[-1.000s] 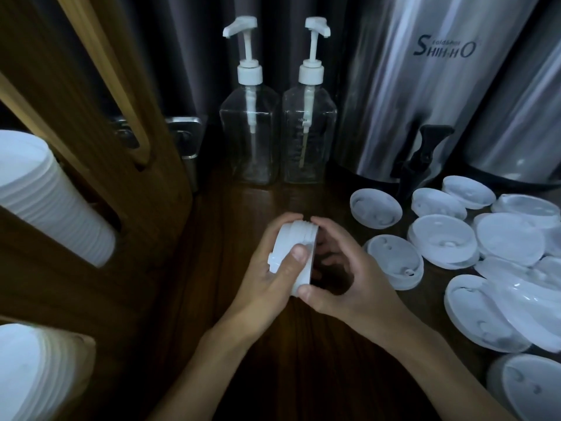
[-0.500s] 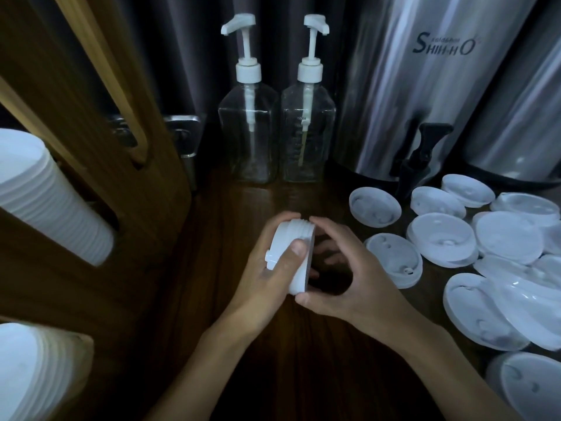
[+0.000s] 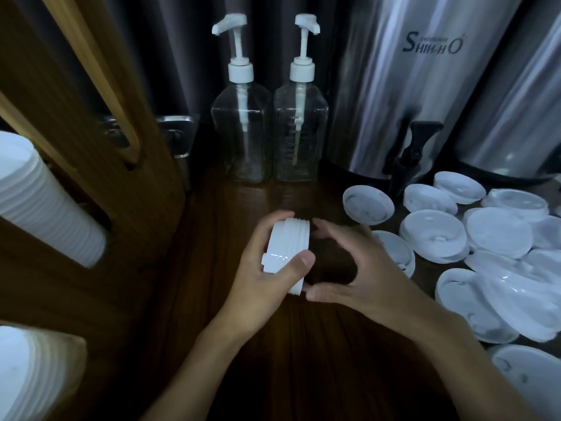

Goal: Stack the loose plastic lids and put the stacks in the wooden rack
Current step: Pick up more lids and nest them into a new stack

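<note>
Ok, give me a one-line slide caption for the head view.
Left hand grips a short stack of lids on edge, right hand steadying it, loose lids scattered beside.

Dark wood counter [image 3: 303, 375], grain running near to far. Far centre: 2 clear square pump bottles [image 3: 241, 138] side by side, touching or nearly so, both upright w/ white pumps; left nozzle points left, right nozzle points right. Both look about empty. Far right: big steel urn [image 3: 403, 92] marked "SHIN-HO", black tap [image 3: 409, 156] low on its front. 2nd steel urn [image 3: 516, 117] just right of it, partly cut off by frame edge. Behind all: dark pleated curtain [image 3: 170, 56]. Far left, low against the curtain: small metal fitting [image 3: 177, 135], type unclear.
</note>
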Motion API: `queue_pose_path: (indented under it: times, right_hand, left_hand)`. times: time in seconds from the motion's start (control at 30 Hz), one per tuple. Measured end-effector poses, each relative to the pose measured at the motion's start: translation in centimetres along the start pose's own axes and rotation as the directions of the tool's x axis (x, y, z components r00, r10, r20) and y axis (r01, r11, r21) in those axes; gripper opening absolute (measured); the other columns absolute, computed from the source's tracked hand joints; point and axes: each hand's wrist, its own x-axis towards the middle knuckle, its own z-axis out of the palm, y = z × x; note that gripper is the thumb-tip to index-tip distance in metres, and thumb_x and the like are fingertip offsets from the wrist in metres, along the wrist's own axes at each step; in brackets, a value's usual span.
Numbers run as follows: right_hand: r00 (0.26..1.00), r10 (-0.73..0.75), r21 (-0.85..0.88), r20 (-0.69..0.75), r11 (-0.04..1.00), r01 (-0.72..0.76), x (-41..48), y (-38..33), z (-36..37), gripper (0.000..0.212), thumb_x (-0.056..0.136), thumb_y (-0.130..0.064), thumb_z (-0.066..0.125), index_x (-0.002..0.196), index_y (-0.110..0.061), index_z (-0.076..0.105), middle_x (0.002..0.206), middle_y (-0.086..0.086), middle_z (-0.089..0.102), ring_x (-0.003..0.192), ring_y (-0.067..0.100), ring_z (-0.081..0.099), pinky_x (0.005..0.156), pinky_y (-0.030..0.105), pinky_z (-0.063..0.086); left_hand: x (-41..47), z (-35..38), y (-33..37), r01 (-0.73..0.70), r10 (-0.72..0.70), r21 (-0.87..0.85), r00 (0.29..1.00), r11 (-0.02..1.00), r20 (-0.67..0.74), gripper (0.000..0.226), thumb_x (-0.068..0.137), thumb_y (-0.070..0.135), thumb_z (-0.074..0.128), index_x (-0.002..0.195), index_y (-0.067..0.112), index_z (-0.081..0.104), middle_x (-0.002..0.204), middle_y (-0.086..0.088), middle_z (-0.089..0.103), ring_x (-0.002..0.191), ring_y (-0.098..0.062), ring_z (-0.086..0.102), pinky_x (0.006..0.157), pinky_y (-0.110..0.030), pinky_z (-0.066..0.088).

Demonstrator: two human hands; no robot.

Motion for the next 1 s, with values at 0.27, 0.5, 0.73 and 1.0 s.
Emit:
queue_pose_path:
  times: [0.27, 0.5, 0.73, 1.0]
  right_hand:
    - [0.974, 0.182, -0.569, -0.138, 0.79, -0.228, -1.3, 2.3, -4.5, 0.081, 0.077, -0.077, 0.052, 0.146, -0.041, 0.033, 0.14, -0.011, 0.053, 0.129, 0.02, 0.036, 0.099, 0.04, 0.02]
    - [0.99, 0.124, -0.513, -0.073, 0.846, -0.144, -0.9, 1.8, -3.3, 0.089, 0.077, -0.072, 0.064, 0.151, -0.041, 0.025, 0.148, -0.013, 0.046, 0.133, 0.017, 0.037, 0.107, 0.038, 0.019]
    - [0.991, 0.063, -0.249, -0.119, 0.964, -0.091, -0.4, 1.7, -2.2, 0.088, 0.076, -0.056, 0.076, 0.147, -0.044, 0.026, 0.147, -0.011, 0.041, 0.13, 0.014, 0.041, 0.104, 0.04, 0.039]
    - [0.959, 0.067, 0.206, -0.276, 0.978, -0.009, 0.1, 0.0, 0.4, 0.078, 0.077, -0.038, 0.078, 0.143, -0.047, 0.038, 0.139, -0.017, 0.04, 0.131, 0.004, 0.039, 0.102, 0.024, 0.039]
  left_hand:
    - [0.1, 0.2, -0.5, 0.057, -0.059, -0.058, 0.998, 0.997, -0.022, 0.062, 0.07, 0.052, 0.08, 0.127, 0.05, 0.056, 0.119, 0.016, 0.058, 0.106, -0.038, 0.066, 0.07, -0.042, 0.064]
    - [0.1, 0.1, -0.6, 0.046, -0.047, -0.066, 0.999, 0.997, -0.019, 0.059, 0.072, 0.047, 0.079, 0.127, 0.048, 0.057, 0.118, 0.017, 0.059, 0.106, -0.038, 0.067, 0.069, -0.04, 0.063]
    - [0.1, 0.0, -0.8, 0.036, -0.038, -0.071, 0.999, 0.997, -0.024, 0.059, 0.073, 0.047, 0.079, 0.128, 0.046, 0.057, 0.118, 0.016, 0.059, 0.107, -0.04, 0.066, 0.07, -0.043, 0.064]
    - [0.2, 0.0, -0.7, 0.037, -0.04, -0.08, 0.998, 0.996, -0.038, 0.058, 0.073, 0.046, 0.078, 0.127, 0.046, 0.057, 0.117, 0.012, 0.059, 0.104, -0.034, 0.068, 0.07, -0.043, 0.064]
